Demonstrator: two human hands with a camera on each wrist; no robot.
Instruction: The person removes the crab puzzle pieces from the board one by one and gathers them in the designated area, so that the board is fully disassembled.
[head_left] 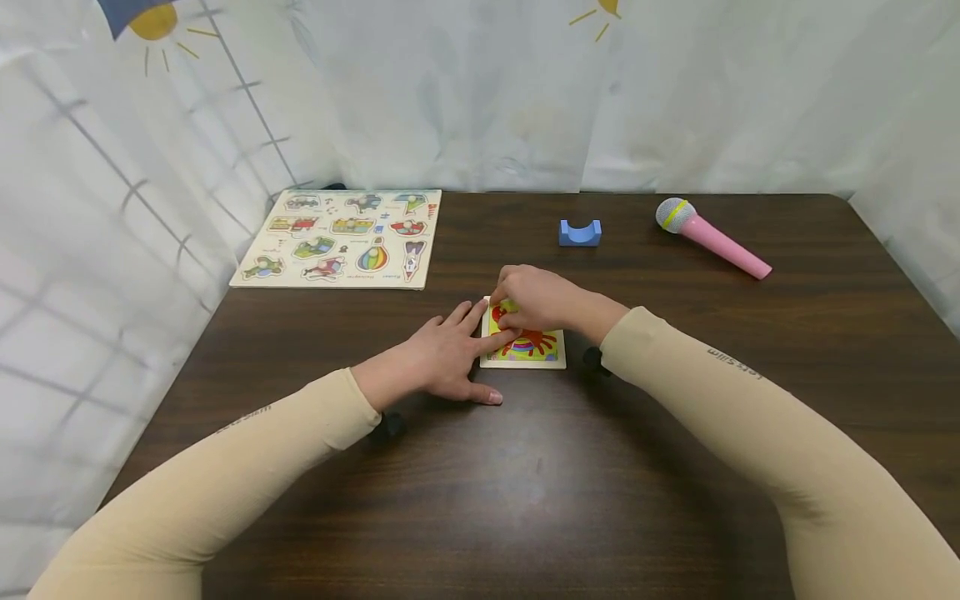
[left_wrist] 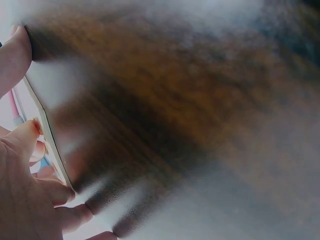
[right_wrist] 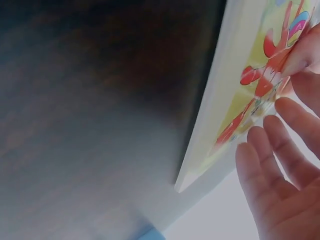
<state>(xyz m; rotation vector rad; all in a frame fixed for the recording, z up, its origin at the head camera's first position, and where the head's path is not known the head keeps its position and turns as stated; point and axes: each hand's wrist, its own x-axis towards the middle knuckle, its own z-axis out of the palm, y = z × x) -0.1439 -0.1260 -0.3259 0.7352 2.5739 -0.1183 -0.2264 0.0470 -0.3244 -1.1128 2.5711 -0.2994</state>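
Note:
A small picture puzzle (head_left: 551, 357) with a pale rim shows a red, crab-like figure on yellow. It lies flat on the dark wooden table (head_left: 517, 500). My left hand (head_left: 450, 354) spreads its fingers at the puzzle's left side, the index finger reaching across the picture and the thumb on the table. Over the upper part of the puzzle is my right hand (head_left: 543, 300), thumb and index finger down at the picture. The right wrist view shows its thumb (right_wrist: 302, 55) against the red figure (right_wrist: 272, 70) and the other fingers (right_wrist: 285, 150) loosely extended.
A knobbed vehicle puzzle board (head_left: 288, 275) lies at the back left. Beyond my right hand stands a blue cradle-shaped block (head_left: 580, 237). Farther right is a pink toy microphone (head_left: 720, 242). Printed white curtains (head_left: 480, 108) hang along the table's back and sides.

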